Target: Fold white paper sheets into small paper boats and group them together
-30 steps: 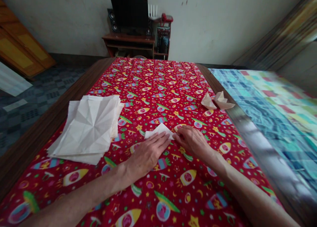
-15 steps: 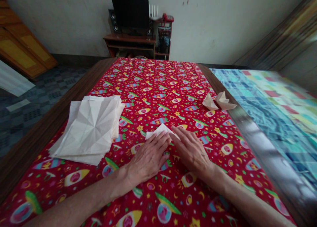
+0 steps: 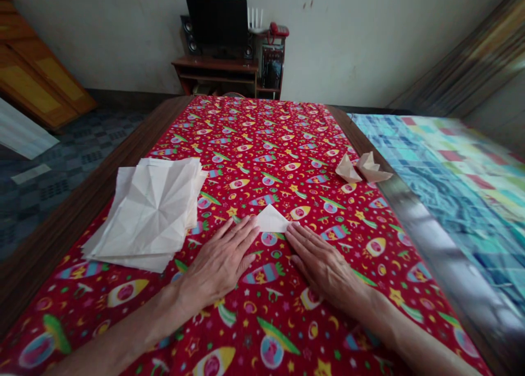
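Note:
A small folded piece of white paper (image 3: pixel 270 221) lies flat on the red patterned cloth (image 3: pixel 262 146), its peak pointing away from me. My left hand (image 3: pixel 223 256) rests flat with fingers stretched out, the tips over the paper's left end. From the other side, my right hand (image 3: pixel 322 256) lies flat too, its fingertips on the right corner. Both ends of the paper are partly hidden under the fingers. To the left sits a stack of creased paper sheets (image 3: pixel 143 212), the top one marked with folds that radiate from its centre.
Two folded paper shapes (image 3: pixel 348 169) stand near the table's right edge (image 3: pixel 404 212). Beyond that edge is a bed with a checked cover (image 3: pixel 451 163). A desk (image 3: pixel 217 64) with a monitor (image 3: pixel 216 26) stands against the far wall. At the left is a wooden cabinet (image 3: pixel 41 75).
My hands have moved apart along the paper, the left one outward to the left and the right one slightly outward. More of the white paper's middle now shows.

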A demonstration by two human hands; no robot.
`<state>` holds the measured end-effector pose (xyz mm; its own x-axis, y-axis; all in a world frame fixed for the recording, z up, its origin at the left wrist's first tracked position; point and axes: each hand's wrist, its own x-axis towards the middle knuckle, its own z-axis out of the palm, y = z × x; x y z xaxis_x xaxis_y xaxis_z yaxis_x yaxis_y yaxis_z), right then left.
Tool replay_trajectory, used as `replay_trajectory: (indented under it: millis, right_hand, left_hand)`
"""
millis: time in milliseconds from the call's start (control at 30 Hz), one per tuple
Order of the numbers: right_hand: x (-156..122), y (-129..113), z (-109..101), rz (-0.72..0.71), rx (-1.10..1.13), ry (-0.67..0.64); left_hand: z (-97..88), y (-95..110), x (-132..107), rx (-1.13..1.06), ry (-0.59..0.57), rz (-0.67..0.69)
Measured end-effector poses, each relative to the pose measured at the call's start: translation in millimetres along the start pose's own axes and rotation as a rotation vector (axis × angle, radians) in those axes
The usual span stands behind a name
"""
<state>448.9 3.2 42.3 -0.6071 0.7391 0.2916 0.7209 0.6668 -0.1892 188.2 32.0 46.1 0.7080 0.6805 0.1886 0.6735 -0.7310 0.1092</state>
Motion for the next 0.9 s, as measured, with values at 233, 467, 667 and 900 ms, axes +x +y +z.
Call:
replay_trajectory:
  millis: [233,467,667,900]
  right_hand:
    - [15,7,5,-0.036,-0.107,0.082]
    - [58,3,0,-0.039,-0.23,-0.023]
    - [61,9,1,-0.055,-0.201,-0.021]
    - [65,3,5,-0.056,-0.352,0.016]
  left_hand:
    - [0.5,-11,-10,0.056,0.103,-0.04]
    - [-1.9,-20,19,-0.025,0.218,-0.07]
    - [-1.8,-22,26,-0.083,0.217,-0.084]
    - [7.2,-28,24,-0.189,0.237,-0.151]
